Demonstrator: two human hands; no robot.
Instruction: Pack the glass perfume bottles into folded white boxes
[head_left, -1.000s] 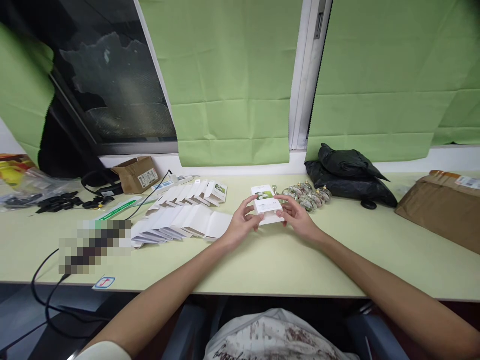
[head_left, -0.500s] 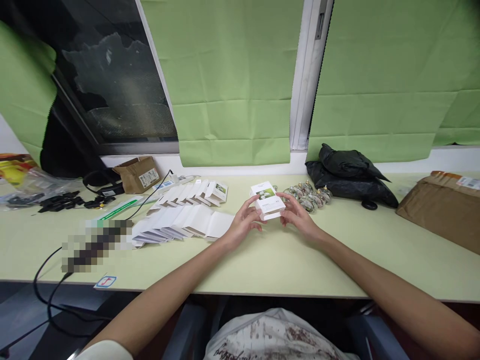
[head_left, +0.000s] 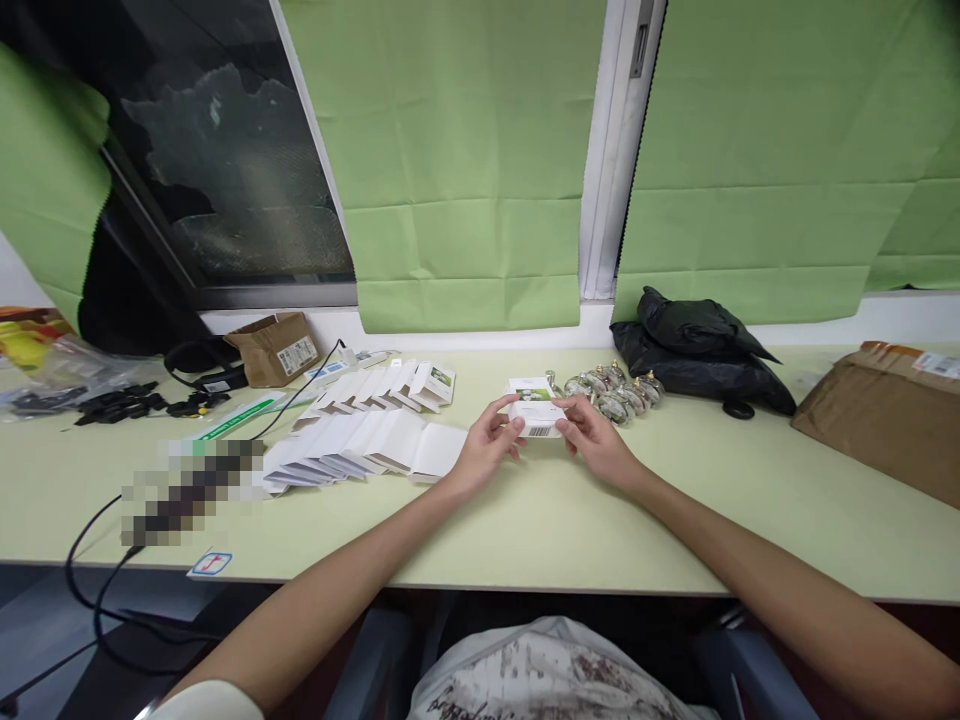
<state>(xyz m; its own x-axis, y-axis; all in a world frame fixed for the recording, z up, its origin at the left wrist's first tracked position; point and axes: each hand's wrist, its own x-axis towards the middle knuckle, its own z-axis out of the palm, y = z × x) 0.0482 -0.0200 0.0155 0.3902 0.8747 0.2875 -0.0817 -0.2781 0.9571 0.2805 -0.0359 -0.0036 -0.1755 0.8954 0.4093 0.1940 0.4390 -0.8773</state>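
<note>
Box [head_left: 535, 412] gripped from both sides
My left hand [head_left: 486, 442] grasps its left side, my right hand [head_left: 602, 442] its right; it sits over the desk [head_left: 562, 540], barcode [head_left: 539, 432] end toward me.

You have soft, fairly even light across the counter [head_left: 637, 540], with faint shadows; the window [head_left: 247, 190] at upper left is dark with a small glint. Your wide view stretches toward the edges; mosaic blocks [head_left: 187, 492] obscure a patch at lower left.
</note>
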